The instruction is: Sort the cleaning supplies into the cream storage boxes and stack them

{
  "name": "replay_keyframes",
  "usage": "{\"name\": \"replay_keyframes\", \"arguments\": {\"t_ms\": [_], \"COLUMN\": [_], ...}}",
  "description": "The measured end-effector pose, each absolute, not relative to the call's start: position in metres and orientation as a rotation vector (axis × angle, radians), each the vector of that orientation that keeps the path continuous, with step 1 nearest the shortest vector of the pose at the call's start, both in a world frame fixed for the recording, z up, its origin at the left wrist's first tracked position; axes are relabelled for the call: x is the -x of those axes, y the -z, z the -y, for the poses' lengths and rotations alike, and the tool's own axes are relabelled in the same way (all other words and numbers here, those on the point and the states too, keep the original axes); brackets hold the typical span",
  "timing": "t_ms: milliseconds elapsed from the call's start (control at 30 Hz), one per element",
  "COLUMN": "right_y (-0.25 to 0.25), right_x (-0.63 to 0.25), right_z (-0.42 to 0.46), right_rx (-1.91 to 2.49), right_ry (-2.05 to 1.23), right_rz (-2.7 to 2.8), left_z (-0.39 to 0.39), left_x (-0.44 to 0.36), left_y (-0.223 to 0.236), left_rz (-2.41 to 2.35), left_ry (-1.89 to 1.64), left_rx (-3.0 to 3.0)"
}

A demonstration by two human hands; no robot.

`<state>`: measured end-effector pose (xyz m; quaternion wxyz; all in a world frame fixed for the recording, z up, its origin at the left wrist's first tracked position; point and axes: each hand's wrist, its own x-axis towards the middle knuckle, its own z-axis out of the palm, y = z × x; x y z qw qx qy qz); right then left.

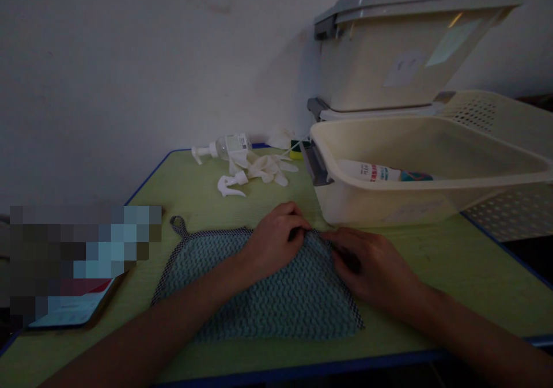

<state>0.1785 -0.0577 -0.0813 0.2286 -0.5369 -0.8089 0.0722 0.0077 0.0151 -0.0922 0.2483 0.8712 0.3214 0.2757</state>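
Observation:
A light blue woven cloth [276, 298] with a dark checked border and a hanging loop at its far left corner lies flat on the green table [453, 272]. My left hand [274, 241] rests on the cloth's far edge, fingers curled and pinching the border near the far right corner. My right hand [369, 264] lies on the right side of the cloth, its fingers closed on the same far right corner. The two hands almost touch there.
A cream plastic tub [427, 203] holding a bottle [380, 173] stands just behind the hands, with a lidded bin [401, 59] behind it. Spray bottles [224, 146] and white gloves [263, 169] lie at the back. A booklet [73, 310] lies at the left edge.

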Motion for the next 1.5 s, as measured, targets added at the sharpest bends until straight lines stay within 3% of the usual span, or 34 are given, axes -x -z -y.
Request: {"name": "replay_keyframes", "arguments": {"t_ms": [600,933,1233,1500], "right_y": [0.0798,0.0811,0.0804,0.0782], "right_x": [-0.1798,-0.1793,-0.1779,-0.1761], "right_z": [0.0576,0.0580,0.0584,0.0567], "right_rx": [1.243,1.352,1.407,1.185], "right_ry": [-0.168,-0.212,-0.136,-0.015], "right_rz": [2.172,2.202,2.296,2.350], "left_z": [-0.0160,-0.0152,-0.0161,-0.0159], "left_x": [-0.0066,-0.0072,-0.0069,-0.0060], "left_y": [0.0907,0.0906,0.0901,0.0918], "left_rz": [-0.858,-0.903,-0.895,-0.906], "left_ry": [-0.817,-0.770,-0.785,-0.858], "left_rx": [-2.312,-2.338,-2.330,-2.356]}}
